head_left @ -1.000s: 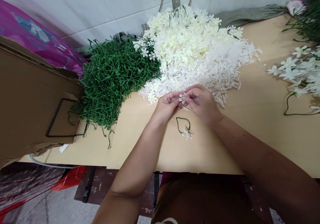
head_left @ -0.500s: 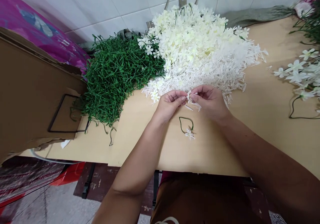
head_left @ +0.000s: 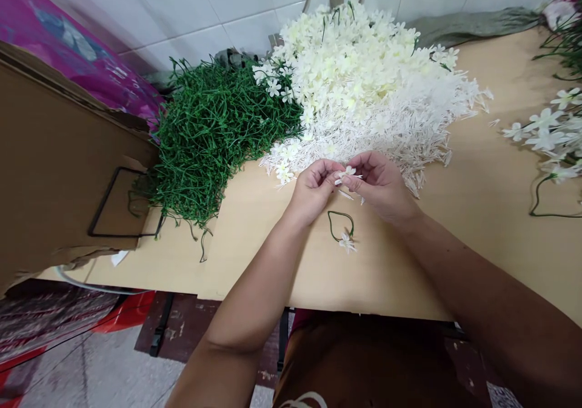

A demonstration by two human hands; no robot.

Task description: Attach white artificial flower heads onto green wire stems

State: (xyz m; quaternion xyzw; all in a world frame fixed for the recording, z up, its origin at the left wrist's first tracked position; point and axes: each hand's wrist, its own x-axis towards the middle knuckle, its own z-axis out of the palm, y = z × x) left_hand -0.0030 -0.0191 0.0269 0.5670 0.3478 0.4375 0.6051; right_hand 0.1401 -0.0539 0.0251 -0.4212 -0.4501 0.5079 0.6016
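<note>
My left hand (head_left: 313,191) and my right hand (head_left: 381,185) meet over the wooden table (head_left: 254,256), fingers pinched together on a small white artificial flower (head_left: 346,172) between them. Just below my hands lies a green looped stem with a white flower on its end (head_left: 344,230). Behind my hands spreads a big pile of white flowers and white stamen pieces (head_left: 364,86). A heap of green plastic stems (head_left: 213,135) sits to its left.
A brown cardboard box (head_left: 54,171) stands at the table's left edge, with pink cloth (head_left: 68,50) behind it. Assembled white flowers on green stems (head_left: 550,135) lie at the right. A tiled wall (head_left: 227,2) backs the table.
My hands stayed at the same spot, working the small flower between the fingertips; it now shows more plainly. The view shifted slightly.
</note>
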